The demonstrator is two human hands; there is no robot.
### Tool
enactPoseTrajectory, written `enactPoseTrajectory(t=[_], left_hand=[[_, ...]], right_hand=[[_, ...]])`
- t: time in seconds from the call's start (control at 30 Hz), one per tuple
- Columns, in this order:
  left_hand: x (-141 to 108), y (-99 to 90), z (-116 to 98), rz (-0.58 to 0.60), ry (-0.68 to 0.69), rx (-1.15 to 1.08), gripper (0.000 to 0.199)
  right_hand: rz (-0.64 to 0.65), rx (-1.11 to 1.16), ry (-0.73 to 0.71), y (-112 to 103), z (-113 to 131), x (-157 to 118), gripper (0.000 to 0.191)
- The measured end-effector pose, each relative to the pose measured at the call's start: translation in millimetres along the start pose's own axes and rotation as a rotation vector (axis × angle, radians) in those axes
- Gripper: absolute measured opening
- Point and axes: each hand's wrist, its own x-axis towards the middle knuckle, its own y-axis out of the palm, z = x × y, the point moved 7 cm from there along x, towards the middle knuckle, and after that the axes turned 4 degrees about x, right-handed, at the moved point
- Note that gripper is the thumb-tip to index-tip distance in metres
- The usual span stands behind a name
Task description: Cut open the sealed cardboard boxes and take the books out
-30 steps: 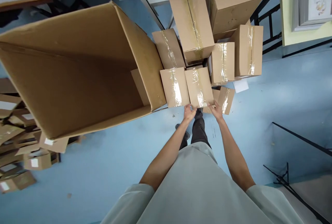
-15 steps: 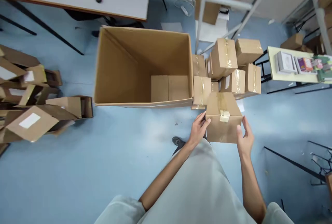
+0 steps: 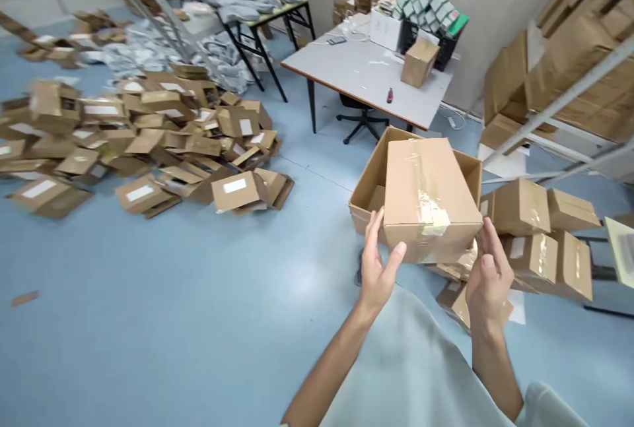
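Between my two hands I hold a taped cardboard box (image 3: 426,183) up in front of me. My left hand (image 3: 379,268) presses its left side near the front corner, thumb on the front face. On the opposite side my right hand (image 3: 490,275) supports the right front corner. Beyond and partly below the held box stands a large open carton (image 3: 366,216), and the held box hides much of its inside. Several taped boxes (image 3: 525,206) are stacked to the right of the carton.
A wide heap of used cardboard boxes (image 3: 163,123) covers the floor at left. Behind the carton are a grey table (image 3: 347,64) with a small box (image 3: 420,61) on it and an office chair (image 3: 364,120). A metal rack (image 3: 559,117) stands at right.
The box in my hands has risen and moved to in front of the large carton. My view has swung left and up, bringing the heap and the whole table into sight.
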Motion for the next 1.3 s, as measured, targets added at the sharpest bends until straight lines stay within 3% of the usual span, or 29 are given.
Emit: enactPoseTrajectory(t=[0.17,0.3,0.4,0.53,0.7,0.83,1.0,1.17,1.3], left_hand=[[87.6,-121.9,-18.5,-0.213,0.108,0.306,0.065],[174.6,-206.7,-22.5,-0.309,-0.002,0.487,0.064],[238.5,-258.5,-20.9,-0.343,-0.072,0.520,0.062],[313.7,-305.6,-6.8,-0.379,-0.088,0.452,0.061],[410.3,-339.8,36.4,-0.387,-0.108,0.292,0.069],[512.7,-357.7,61.9,-0.265,-0.102,0.233,0.069],[642.0,-380.0,71.7,-0.073,-0.146,0.237,0.067],[749.5,-379.8,76.3,0.068,-0.145,0.236,0.064],[824.7,-362.2,99.5,0.143,-0.130,0.249,0.062]], right_hand=[[0.190,0.237,0.193,151.2,-48.2,30.6,0.060],[0.338,0.312,0.337,273.4,-80.7,57.8,0.058],[0.401,0.338,0.368,353.6,-89.7,84.4,0.059],[0.462,0.323,0.335,438.5,-94.1,125.0,0.060],[0.517,0.221,0.335,524.7,-116.6,171.4,0.063],[0.413,0.151,0.363,587.0,-136.2,220.6,0.062],[0.227,0.092,0.416,660.7,-138.5,275.5,0.062],[0.061,0.040,0.432,713.1,-146.1,319.5,0.063],[-0.041,0.039,0.481,740.7,-185.1,358.2,0.064]])
